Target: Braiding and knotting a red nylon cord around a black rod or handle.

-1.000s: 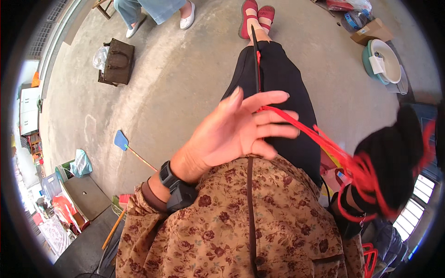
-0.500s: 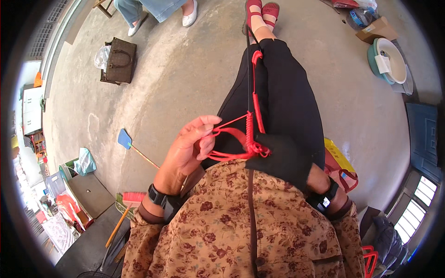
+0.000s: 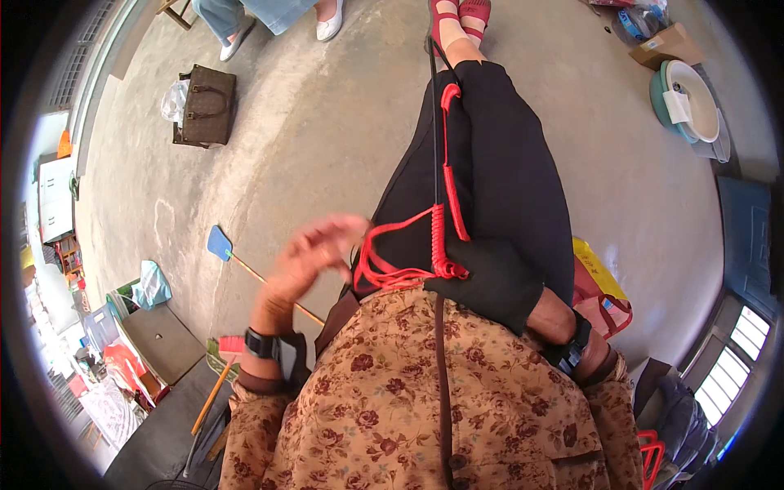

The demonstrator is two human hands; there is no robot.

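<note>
Right hand, in a black glove, sits low at the lap just above the floral shirt, closed around the near end of a thin dark rod and the tight red wraps there. A second ago this hand was out to the right with the cord strung loose; it has come in to the middle, and the slack is now gathered.

Left hand, bare, blurred, fingers spread and loosely curled, not clamped; it touches the loops of red cord fanning out from the wraps. It was closer in on the loops half a second ago. My read: one turn of winding is done and the next is being drawn.

The rod's long axis runs straight away from the body, along the black trousers toward the red sandals. Cord follows it, hooking near the knee.

Beyond: blue fly swatter, brown handbag.
</note>
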